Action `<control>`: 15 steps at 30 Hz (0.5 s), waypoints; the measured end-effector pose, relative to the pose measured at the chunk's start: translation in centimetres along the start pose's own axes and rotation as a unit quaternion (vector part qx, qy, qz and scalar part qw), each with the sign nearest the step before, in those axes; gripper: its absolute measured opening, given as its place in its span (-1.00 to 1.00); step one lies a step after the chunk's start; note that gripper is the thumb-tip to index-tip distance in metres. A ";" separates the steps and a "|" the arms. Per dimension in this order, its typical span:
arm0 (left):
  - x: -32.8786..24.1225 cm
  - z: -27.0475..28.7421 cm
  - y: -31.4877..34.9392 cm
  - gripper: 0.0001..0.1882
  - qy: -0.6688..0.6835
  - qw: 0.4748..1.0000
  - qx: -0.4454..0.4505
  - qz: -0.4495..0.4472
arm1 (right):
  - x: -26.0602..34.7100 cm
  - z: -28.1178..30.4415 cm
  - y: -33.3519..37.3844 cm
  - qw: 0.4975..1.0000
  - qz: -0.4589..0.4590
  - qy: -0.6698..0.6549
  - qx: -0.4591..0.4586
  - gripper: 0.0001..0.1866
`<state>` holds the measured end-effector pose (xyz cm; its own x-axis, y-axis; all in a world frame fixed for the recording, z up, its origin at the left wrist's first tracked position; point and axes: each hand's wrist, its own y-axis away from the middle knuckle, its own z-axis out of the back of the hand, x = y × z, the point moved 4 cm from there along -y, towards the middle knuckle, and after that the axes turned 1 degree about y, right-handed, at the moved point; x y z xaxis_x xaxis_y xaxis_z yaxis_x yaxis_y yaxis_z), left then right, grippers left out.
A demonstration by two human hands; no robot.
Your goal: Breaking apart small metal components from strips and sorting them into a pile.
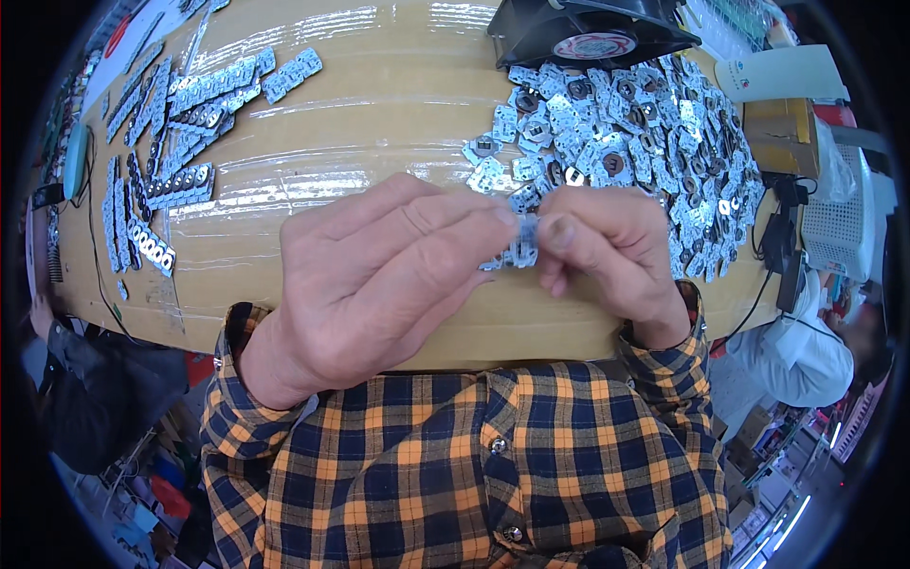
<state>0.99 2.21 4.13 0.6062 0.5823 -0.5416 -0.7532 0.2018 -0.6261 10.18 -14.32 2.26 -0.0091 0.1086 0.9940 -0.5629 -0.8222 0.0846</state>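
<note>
Both my hands meet over the front of the table, to the left of a big pile of small silvery metal plates. Between the fingertips of my left hand is a short row of similar small metal plates, partly covered by the fingers. My right hand is closed beside it, thumb and forefinger pinched at the row's right end. What lies inside that pinch is hidden. Some plates in the pile carry dark round parts.
Joined rows of metal plates lie at the table's left. A black fan stands behind the pile. At the right are a cardboard box, a white basket and black cables. Other people sit at both sides.
</note>
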 end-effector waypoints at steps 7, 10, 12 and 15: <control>0.0 0.0 -1.1 -0.54 0.010 0.999 0.019 0.039 | 0.2 -0.2 -0.2 0.995 0.061 0.081 0.021 -0.67; 0.9 -0.2 -0.9 -0.62 0.076 0.986 0.046 0.144 | 0.8 -0.3 0.0 0.995 0.040 0.092 -0.013 -0.69; 1.9 -0.2 -0.7 -0.69 0.200 0.950 0.069 0.229 | 0.6 -0.1 0.0 0.998 0.002 0.055 -0.038 -0.73; 3.0 -0.6 -1.0 -0.84 0.344 0.859 0.099 0.367 | 0.2 0.2 -0.3 0.996 0.014 0.078 -0.044 -0.75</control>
<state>3.73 3.30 2.74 -0.0943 0.0209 -0.9953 -0.9840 0.1497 0.0964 10.49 -14.16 2.41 -0.1495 0.1779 0.9726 -0.6308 -0.7746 0.0447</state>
